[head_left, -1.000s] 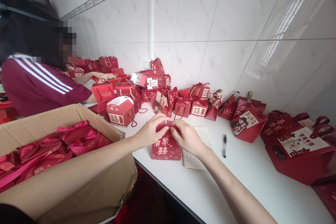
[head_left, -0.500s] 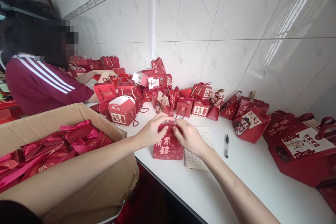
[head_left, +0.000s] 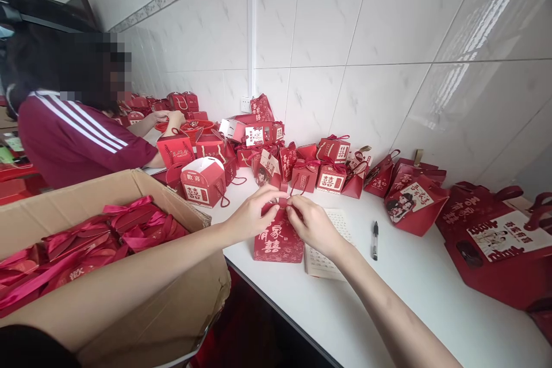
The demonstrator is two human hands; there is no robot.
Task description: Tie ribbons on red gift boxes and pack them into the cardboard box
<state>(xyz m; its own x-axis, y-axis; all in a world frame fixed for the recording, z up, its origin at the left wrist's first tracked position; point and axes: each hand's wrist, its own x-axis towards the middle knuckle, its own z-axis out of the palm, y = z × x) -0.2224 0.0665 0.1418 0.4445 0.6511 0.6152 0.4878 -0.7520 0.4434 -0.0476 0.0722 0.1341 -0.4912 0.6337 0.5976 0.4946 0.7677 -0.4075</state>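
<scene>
A red gift box (head_left: 279, 246) with white lettering stands upright on the white table (head_left: 388, 299) in front of me. My left hand (head_left: 257, 213) pinches the box's top edge from the left, with thumb and fingers closed on it. From the right, my right hand (head_left: 311, 221) grips the same top with fingers bent. The fingertips of both hands nearly meet there, hiding the closure. Partly behind the box and under my right forearm lies an open notebook (head_left: 319, 261) with handwriting. A black-capped pen (head_left: 375, 240) lies to its right.
A cardboard carton (head_left: 172, 305) full of ribboned red boxes (head_left: 142, 221) stands at the left. Several red gift boxes (head_left: 331, 178) line the wall, with larger red bags (head_left: 495, 241) at the right. A co-worker in a maroon sleeve (head_left: 86, 132) handles things near a red basket (head_left: 194, 126).
My hands stay at the top of the box with almost no movement. The whole view has shifted slightly. The co-worker's hands have risen a little and come closer together.
</scene>
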